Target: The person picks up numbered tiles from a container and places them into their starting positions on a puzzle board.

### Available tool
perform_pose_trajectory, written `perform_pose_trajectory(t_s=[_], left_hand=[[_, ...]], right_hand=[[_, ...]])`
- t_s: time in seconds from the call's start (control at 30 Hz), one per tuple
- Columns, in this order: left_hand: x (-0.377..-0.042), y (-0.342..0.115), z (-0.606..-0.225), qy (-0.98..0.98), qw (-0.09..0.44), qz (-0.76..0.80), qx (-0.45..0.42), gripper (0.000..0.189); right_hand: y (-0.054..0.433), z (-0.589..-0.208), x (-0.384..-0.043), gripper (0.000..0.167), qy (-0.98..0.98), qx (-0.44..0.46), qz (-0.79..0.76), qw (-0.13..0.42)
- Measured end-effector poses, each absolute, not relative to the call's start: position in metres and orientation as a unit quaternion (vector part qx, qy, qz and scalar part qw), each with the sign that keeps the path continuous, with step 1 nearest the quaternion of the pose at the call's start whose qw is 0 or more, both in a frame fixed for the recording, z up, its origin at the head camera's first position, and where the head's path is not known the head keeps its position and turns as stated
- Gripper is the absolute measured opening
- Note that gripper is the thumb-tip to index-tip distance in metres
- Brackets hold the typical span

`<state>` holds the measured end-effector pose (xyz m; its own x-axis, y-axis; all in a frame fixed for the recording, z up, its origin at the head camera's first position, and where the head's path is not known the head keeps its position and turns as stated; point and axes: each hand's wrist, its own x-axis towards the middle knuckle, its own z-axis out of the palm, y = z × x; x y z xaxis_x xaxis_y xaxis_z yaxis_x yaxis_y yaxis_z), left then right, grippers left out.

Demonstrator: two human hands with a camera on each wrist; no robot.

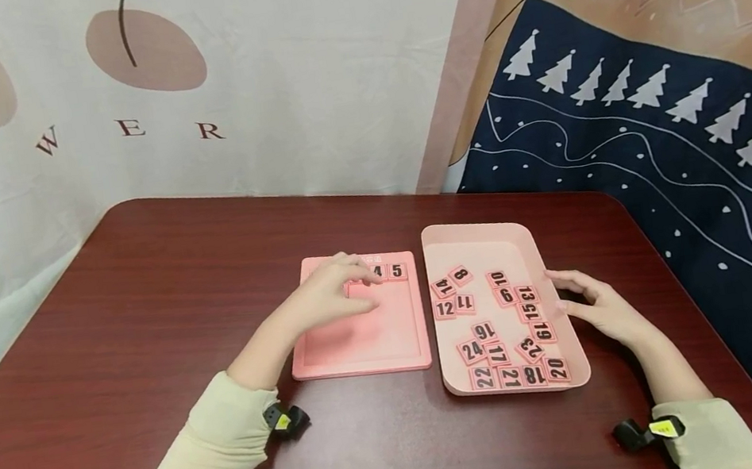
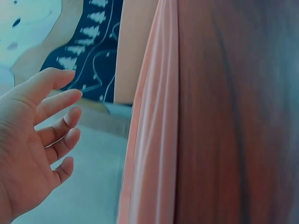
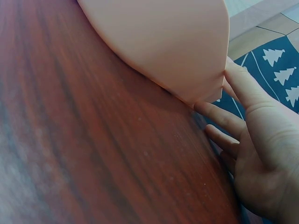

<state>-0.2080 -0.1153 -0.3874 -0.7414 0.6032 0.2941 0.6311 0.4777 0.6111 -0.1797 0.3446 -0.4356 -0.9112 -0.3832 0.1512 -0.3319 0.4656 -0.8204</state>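
Pale cloth [image 1: 324,73] printed with letters and dark blue cloth [image 1: 571,135] printed with white trees are seen behind a reddish-brown table [image 1: 142,315] in the head view. On the table, a pink board [image 1: 390,333] is placed just left of a pink tray [image 1: 471,241]. Numbered tiles [image 1: 497,354] are scattered in the tray, mostly toward its near end, while tile 5 [image 1: 396,271] is set at the right of the board's far edge; what lies further left is partly covered by the left hand [image 1: 330,293]. That hand is held over the board, thumb and fingers well parted, nothing gripped. The tray's right wall is touched from outside by the right hand [image 1: 603,307].

The tiles are judged light, stiff and slick, hardly fragile; they are best pinched by two opposite edges, with crowded ones first slid apart. The tray is judged light and easily pushed, so best steadied by its wall.

In the left wrist view, the fingers are shown loosely bent and clear of the board's edge, with nothing between them.

In the right wrist view, the tray's outer side is met by relaxed digits, not wrapped round it; how much pressure is applied cannot be told.
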Motion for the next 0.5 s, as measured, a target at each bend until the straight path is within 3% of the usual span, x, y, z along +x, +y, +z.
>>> perform_pose_trajectory(t_s=[0.5], left_hand=[[-0.202,-0.042,-0.378,-0.858,0.02,-0.37,-0.356,0.033]], right_hand=[[0.345,-0.437,-0.18,0.049,0.854,-0.214,-0.473,0.027]])
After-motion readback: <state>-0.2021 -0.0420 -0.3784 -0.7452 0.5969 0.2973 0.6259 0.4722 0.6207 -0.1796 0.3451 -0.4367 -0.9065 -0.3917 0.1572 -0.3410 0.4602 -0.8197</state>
